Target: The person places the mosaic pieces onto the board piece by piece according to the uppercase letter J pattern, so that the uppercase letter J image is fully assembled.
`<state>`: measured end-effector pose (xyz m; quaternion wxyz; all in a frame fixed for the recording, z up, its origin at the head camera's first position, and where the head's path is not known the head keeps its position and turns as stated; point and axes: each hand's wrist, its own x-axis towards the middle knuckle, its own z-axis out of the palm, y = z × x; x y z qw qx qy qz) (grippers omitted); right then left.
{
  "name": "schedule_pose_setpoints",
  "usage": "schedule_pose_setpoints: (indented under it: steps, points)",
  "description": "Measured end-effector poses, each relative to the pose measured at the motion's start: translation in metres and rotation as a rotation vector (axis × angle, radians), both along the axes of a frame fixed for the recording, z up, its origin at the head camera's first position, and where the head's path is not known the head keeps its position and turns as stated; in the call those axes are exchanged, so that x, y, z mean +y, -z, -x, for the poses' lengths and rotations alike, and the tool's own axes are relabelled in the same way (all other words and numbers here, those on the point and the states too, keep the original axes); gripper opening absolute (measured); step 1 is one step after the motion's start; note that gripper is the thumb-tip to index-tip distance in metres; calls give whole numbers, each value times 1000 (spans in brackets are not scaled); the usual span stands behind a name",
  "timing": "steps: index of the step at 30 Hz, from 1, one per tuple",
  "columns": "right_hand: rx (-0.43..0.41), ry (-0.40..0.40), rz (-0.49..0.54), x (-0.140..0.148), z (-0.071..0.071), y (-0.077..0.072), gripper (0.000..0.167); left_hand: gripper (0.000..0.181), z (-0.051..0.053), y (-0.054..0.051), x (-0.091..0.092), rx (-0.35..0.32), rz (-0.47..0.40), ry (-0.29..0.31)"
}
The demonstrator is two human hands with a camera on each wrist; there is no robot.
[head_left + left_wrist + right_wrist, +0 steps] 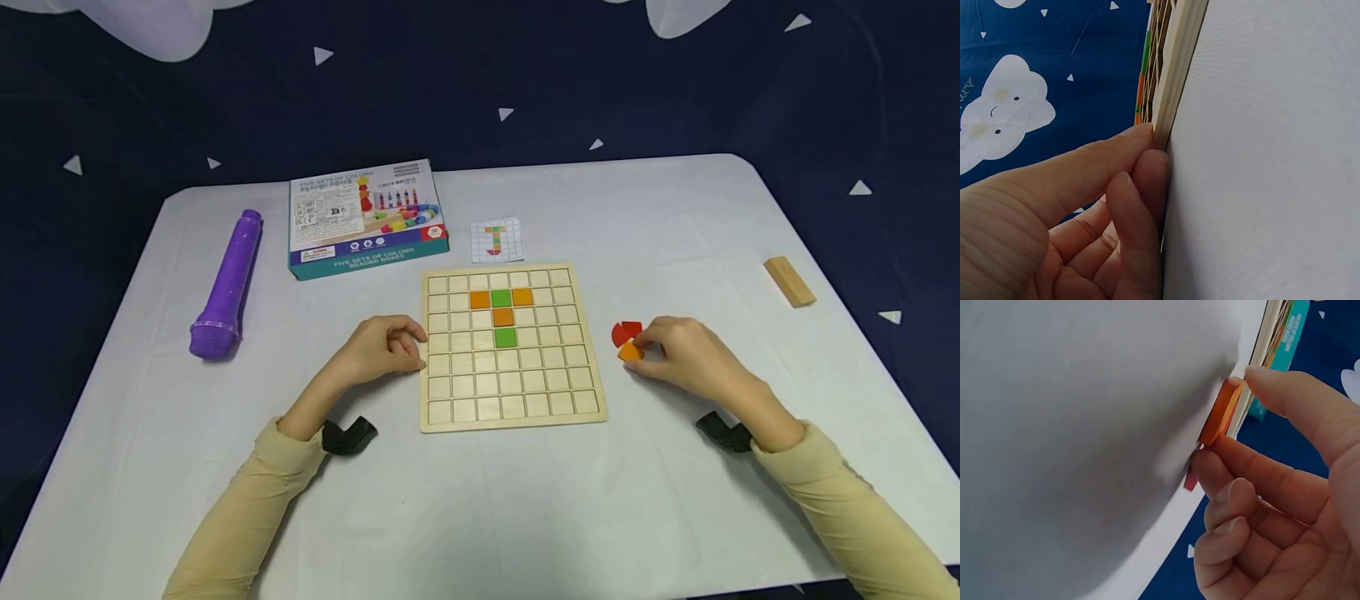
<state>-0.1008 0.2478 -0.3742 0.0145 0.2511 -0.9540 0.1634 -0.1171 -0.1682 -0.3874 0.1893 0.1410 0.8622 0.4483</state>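
A wooden grid board lies flat, with orange and green square tiles forming a T shape in its upper cells. My left hand grips the board's left edge between thumb and fingers; the left wrist view shows the thumb against the board's side. Right of the board, my right hand pinches an orange piece, also visible in the right wrist view as an orange block between thumb and forefinger. Two red pieces lie beside it, partly overlapped in view by the fingers.
Behind the board lies a small pattern card showing coloured squares. A toy box is at the back left, near a purple microphone. A wooden block rests at the far right of the white table.
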Motion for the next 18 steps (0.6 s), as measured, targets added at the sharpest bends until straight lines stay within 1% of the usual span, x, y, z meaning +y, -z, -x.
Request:
schedule_pose_setpoints:
  steps: [5, 8, 15, 18]
  points:
    - [-43, -19, -24, -5, 0, -1, 15, 29, 0, 1, 0, -7, -3, 2]
    - [-47, -39, -30, -8, 0, -1, 15, 29, 0, 2, 0, -11, -3, 1]
    - [2, -100, -23, -15, 3, -2, 12, 28, 0, 0, 0, -11, -6, -1]
    - [23, -114, -14, -20, 4, -4, 11, 29, 0, 0, 0, -13, -11, -1]
